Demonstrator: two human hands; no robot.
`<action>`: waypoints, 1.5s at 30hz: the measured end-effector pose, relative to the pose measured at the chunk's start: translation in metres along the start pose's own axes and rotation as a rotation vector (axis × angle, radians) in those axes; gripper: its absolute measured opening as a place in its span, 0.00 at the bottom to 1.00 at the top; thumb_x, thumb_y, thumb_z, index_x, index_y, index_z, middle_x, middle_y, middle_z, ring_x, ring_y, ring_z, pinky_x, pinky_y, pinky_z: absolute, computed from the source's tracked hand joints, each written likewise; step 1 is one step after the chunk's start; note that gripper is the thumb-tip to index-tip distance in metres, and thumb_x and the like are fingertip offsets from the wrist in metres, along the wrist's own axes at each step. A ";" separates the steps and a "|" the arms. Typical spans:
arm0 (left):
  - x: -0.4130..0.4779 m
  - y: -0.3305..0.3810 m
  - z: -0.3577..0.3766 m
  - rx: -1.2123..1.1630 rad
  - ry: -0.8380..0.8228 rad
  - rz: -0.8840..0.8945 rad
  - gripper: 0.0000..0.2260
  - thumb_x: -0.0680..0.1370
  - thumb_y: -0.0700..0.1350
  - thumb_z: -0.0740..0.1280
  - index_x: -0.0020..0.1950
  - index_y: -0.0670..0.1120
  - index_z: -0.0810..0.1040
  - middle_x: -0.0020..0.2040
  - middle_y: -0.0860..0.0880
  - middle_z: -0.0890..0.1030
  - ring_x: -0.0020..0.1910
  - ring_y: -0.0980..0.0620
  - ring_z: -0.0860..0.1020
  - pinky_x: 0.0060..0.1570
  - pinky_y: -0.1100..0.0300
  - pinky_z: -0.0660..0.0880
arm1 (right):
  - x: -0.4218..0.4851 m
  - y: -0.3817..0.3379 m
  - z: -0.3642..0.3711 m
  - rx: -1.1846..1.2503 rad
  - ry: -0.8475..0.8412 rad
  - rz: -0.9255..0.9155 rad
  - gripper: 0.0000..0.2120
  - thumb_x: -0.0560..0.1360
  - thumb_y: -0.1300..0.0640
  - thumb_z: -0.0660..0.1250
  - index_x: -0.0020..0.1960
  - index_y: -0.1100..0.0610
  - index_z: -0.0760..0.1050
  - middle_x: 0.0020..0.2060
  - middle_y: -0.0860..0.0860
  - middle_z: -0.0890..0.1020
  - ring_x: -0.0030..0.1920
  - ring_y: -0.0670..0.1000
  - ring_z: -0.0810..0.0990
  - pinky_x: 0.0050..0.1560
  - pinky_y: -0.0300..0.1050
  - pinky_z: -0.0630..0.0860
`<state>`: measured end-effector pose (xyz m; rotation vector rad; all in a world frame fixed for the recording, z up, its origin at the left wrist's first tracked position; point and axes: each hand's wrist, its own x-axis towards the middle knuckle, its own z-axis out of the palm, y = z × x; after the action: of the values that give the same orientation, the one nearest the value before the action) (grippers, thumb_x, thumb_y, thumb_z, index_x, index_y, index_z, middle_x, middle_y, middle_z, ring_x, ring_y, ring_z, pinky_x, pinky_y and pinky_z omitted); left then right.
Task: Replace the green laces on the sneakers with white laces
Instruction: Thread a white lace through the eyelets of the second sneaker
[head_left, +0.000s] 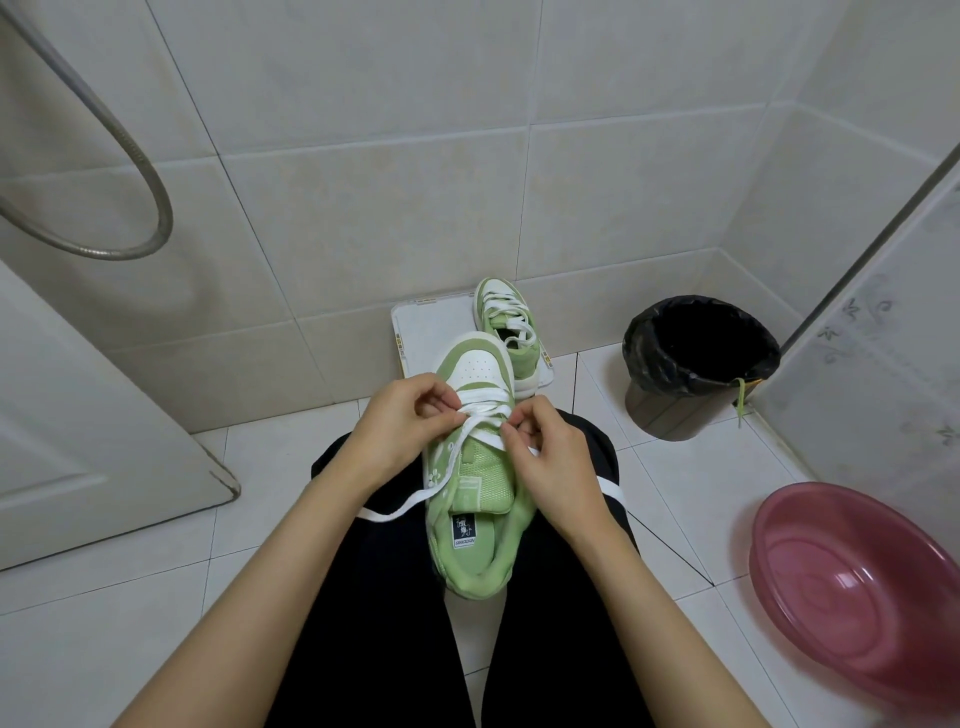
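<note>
Sneaker (483, 478) braced on the lap, toe outward — left hand (410, 421) and right hand (545, 452) each pinch the white lace (485, 397), presumably to tension a crossing.

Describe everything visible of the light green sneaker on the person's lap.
The light green sneaker has a white perforated toe cap, green mesh tongue and white flower prints. It lies on black trousers, toe pointing away. A flat white lace crosses its front eyelets; the left hand and right hand pinch it.
</note>
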<state>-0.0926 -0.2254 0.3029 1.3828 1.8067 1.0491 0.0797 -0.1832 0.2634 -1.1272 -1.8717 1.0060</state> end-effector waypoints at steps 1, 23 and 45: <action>-0.002 -0.003 0.000 -0.026 0.001 -0.003 0.06 0.72 0.39 0.73 0.41 0.49 0.80 0.34 0.54 0.79 0.34 0.58 0.76 0.40 0.68 0.75 | 0.000 0.000 0.000 0.001 0.001 0.000 0.05 0.74 0.61 0.66 0.43 0.54 0.71 0.30 0.48 0.72 0.33 0.43 0.70 0.36 0.32 0.67; -0.003 -0.024 0.009 0.289 0.054 0.420 0.05 0.76 0.40 0.69 0.50 0.45 0.76 0.43 0.55 0.72 0.38 0.57 0.72 0.41 0.65 0.71 | -0.002 0.001 0.000 0.035 0.012 -0.024 0.05 0.75 0.61 0.67 0.43 0.55 0.72 0.31 0.49 0.73 0.34 0.42 0.70 0.39 0.27 0.67; -0.026 -0.027 0.014 0.075 0.147 0.346 0.14 0.76 0.30 0.63 0.54 0.43 0.83 0.51 0.52 0.78 0.48 0.58 0.77 0.48 0.68 0.73 | -0.002 0.002 -0.007 0.087 -0.042 0.012 0.05 0.74 0.60 0.69 0.43 0.54 0.73 0.32 0.45 0.73 0.34 0.41 0.71 0.39 0.32 0.68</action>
<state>-0.0869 -0.2517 0.2726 1.7478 1.7622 1.2991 0.0871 -0.1828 0.2637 -1.0751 -1.8372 1.1148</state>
